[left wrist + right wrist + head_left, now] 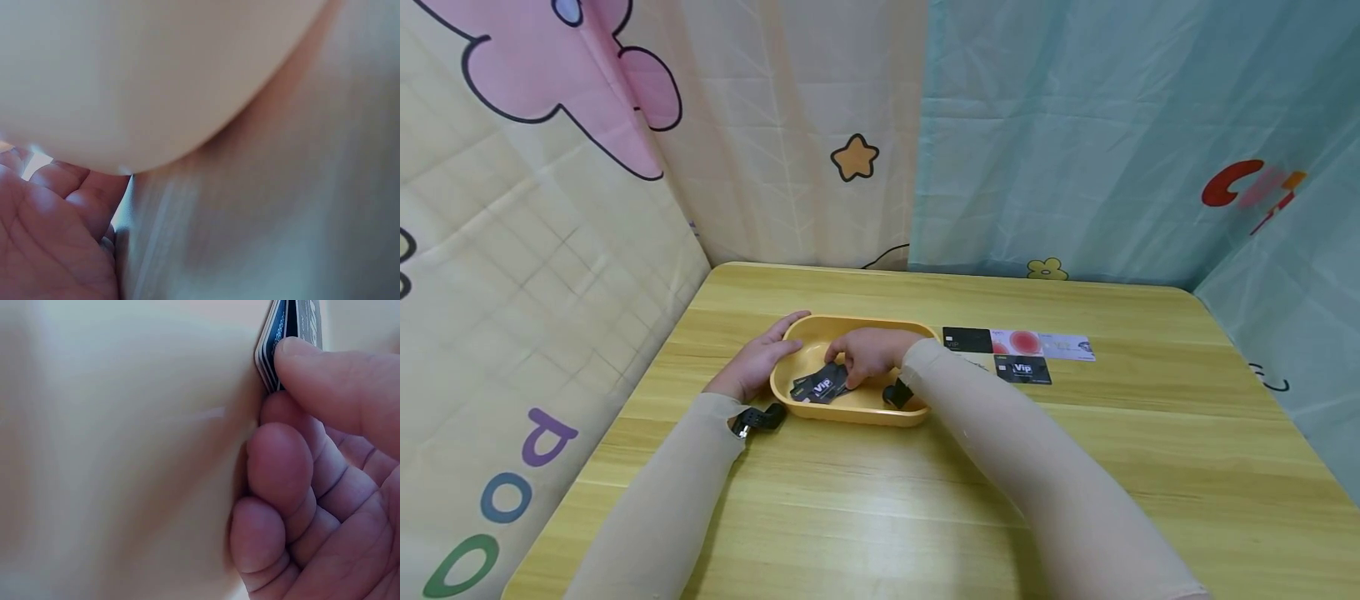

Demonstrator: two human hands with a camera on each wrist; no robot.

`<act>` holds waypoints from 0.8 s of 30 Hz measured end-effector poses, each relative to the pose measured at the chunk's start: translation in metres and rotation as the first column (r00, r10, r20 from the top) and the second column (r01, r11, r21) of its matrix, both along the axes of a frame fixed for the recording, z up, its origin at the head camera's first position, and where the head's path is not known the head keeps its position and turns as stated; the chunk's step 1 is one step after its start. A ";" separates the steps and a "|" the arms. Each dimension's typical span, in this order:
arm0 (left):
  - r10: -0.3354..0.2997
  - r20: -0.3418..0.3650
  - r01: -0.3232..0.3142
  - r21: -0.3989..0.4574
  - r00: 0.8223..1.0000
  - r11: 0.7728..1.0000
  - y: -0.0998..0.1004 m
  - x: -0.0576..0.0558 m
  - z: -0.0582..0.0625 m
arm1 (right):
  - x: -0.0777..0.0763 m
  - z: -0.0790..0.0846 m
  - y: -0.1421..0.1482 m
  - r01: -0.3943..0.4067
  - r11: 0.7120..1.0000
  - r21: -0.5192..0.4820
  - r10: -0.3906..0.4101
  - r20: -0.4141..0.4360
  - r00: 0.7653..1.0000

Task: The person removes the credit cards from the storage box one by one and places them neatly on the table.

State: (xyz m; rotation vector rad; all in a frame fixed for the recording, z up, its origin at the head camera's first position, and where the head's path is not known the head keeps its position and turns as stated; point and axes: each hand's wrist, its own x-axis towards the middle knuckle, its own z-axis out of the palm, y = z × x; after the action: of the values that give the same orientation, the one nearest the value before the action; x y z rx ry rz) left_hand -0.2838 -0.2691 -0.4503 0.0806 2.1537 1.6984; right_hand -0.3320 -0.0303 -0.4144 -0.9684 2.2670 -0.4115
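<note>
A yellow oval plastic basin (850, 415) stands on the wooden table. My left hand (756, 364) grips its left end, thumb over the rim and fingers around the outside. In the left wrist view the fingers (94, 194) curl against the basin's underside. Inside the basin lies a small fanned pile of dark VIP cards (820, 386). My right hand (872, 350) reaches in over the right side. In the right wrist view its thumb and forefinger pinch the edge of several stacked cards (271, 353), while the other fingertips rest close to the basin floor.
Right of the basin, cards lie in two rows: a black card (967, 339), a pink-and-red card (1017, 342) and a white card (1066, 347) behind, a dark Vip card (1023, 369) and a pale card partly hidden by my right sleeve in front. Printed curtains (805, 208) border the table (850, 500).
</note>
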 end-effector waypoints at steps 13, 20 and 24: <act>0.005 0.013 -0.005 0.018 1.000 1.000 0.000 0.000 0.000 | -0.001 -0.002 0.000 0.006 1.000 -0.003 -0.006 0.008 1.000; 0.004 0.017 -0.004 0.012 1.000 1.000 0.000 0.001 0.001 | -0.001 -0.002 0.000 0.016 1.000 -0.012 -0.016 0.025 1.000; 0.004 0.019 -0.005 0.021 1.000 1.000 0.000 0.000 0.001 | -0.001 -0.003 0.000 0.021 1.000 -0.011 -0.021 0.023 1.000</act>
State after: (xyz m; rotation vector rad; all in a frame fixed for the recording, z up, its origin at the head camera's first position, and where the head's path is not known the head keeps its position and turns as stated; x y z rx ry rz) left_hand -0.2835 -0.2690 -0.4494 0.0655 2.1241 1.7181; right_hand -0.3331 -0.0302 -0.4171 -0.9417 2.2582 -0.4427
